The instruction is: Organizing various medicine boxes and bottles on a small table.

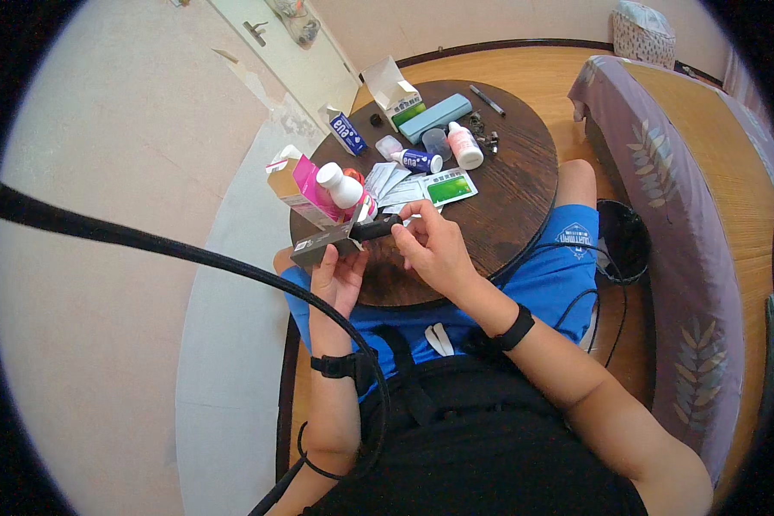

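My left hand (340,277) holds a dark grey carton (326,247) over the near left edge of the round wooden table (516,193). A black cylindrical item (377,228) sticks out of the carton's open end, and my right hand (433,244) pinches its far end between thumb and finger. Just beyond the carton, a white bottle (342,184) stands by an open pink carton (309,187). White paper sachets (393,187) and a green-and-white sachet (450,188) lie past my right hand.
Farther back are a blue case (435,118), a blue-and-white tube (416,161), a blue carton (347,133), a pink-and-white bottle (465,146), an open white-and-green carton (393,93) and a pen (487,100). A black cable (232,258) crosses at left. A bin (622,242) and a bed (671,193) are at right.
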A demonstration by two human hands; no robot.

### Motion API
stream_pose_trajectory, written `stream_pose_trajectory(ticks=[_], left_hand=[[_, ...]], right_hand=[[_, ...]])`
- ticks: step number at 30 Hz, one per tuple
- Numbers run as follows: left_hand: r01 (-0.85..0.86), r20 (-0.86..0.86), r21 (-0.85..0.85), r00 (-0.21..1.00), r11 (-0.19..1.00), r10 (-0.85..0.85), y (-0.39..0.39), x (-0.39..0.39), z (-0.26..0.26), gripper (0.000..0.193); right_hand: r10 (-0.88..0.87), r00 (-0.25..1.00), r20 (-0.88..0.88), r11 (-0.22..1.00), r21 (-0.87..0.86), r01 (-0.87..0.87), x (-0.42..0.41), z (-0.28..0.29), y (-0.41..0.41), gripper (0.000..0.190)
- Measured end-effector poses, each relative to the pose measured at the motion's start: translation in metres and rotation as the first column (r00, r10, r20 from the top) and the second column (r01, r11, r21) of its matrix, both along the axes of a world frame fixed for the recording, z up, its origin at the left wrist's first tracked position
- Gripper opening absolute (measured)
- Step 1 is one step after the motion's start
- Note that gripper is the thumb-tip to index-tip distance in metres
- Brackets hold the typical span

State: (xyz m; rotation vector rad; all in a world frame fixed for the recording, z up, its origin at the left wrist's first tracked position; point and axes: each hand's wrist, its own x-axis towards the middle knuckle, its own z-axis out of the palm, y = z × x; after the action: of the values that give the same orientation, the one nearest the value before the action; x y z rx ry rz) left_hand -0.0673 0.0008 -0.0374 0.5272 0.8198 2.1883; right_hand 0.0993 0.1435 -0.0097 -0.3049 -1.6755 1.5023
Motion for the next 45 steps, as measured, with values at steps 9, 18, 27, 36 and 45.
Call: stream_pose_trajectory(ticks=[9,18,27,36,45], left_hand=[[0.023,-0.059,0.018,0.998,1.0,-0.021,0.001,0.003,0.001,0.029],[0.011,0.073,0.13,0.997,0.991,-0.02,0.002,0.004,0.006,0.035],[-0.041,0.022,0.122,0.999,0.992,0.039,-0.002,0.006,0.01,0.037],[-0.013,0.057,0.109,0.998,0.994,0.007,0.002,0.012,0.01,0.031],[0.117,0.025,0.085,0.992,0.989,-0.12,-0.001,0.009,0.014,0.04]], right_hand=[[0.024,1.0,0.003,1.0,-0.005,-0.024,0.006,0.003,0.003,0.028],[-0.116,0.991,0.074,0.987,0.117,0.107,0.035,0.011,0.037,0.025],[-0.206,0.907,0.367,0.911,0.411,0.041,0.036,0.003,0.037,0.03],[-0.417,0.823,0.385,0.754,0.652,0.078,0.002,-0.004,0.028,0.041],[-0.34,0.904,0.258,0.757,0.646,0.1,0.009,0.002,0.02,0.044]])
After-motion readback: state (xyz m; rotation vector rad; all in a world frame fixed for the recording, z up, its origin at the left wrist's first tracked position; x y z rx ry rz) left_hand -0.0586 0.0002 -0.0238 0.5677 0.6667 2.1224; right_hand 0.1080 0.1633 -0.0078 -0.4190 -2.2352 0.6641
